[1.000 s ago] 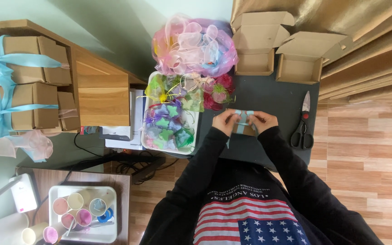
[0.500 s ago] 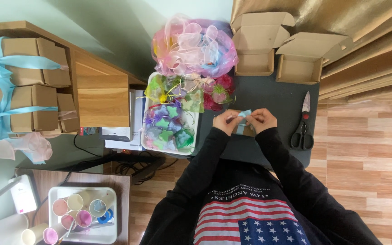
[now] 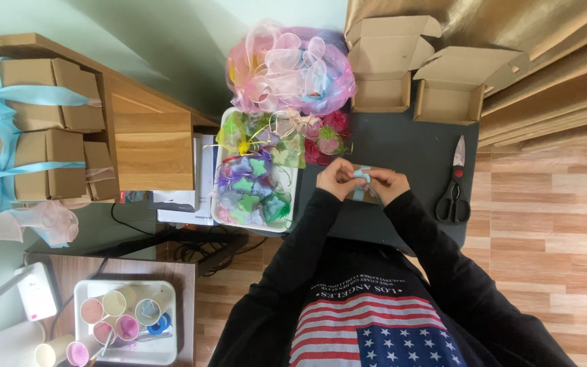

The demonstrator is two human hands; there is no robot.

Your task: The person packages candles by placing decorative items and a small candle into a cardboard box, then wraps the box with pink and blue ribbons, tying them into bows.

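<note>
A heap of pink organza bags [image 3: 287, 68] is piled at the dark table's [image 3: 402, 143] far edge, two empty cardboard boxes [image 3: 416, 75] beside it. A white tray [image 3: 256, 173] is filled with star-stuffed pouches. A light blue ribbon [image 3: 361, 175] is pinched between the left hand [image 3: 336, 178] and right hand [image 3: 387, 185], over the table's middle.

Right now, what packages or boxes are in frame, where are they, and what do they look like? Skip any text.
Open cardboard boxes: two, far edge of the dark table, brown, lids up.
Ribboned boxes: stacked on the wooden shelf at left, brown, light-blue bows.
Pouch tray: white, beside the left hand, holding sheer colourful pouches.
Small light-blue item: pinched between the left hand and right hand.
</note>
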